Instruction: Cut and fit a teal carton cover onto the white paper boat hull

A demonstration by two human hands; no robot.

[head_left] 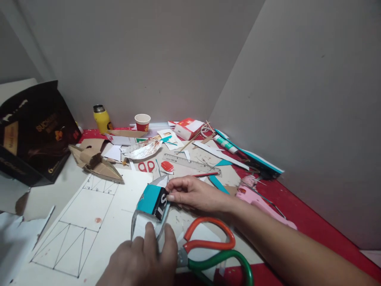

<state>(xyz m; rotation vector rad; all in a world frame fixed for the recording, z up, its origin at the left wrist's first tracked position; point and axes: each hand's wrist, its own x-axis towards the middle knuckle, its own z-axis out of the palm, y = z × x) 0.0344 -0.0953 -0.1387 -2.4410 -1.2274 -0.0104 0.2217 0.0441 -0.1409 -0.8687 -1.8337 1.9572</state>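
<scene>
A small folded piece of cardboard (148,198), turquoise and black outside with white letters, stands bent over the white sheet. My right hand (196,194) pinches its black edge between thumb and fingers. From below, my left hand (143,258) grips the lower, pale part of the same piece, its index finger and thumb on either side; the other fingers are curled. Close to my left hand lie large scissors with an orange handle (212,234) and a green handle (229,260); their blades are hidden. Under the work is a white sheet (74,238) with a ruled truss drawing.
A black box (32,139) stands left, near a brown cardboard boat shape (97,163). Behind are a yellow bottle (102,119), a paper cup (142,122), a clear ruler (192,163) and paper scraps. A pink glue gun (264,204) lies right, beside the grey wall (297,99).
</scene>
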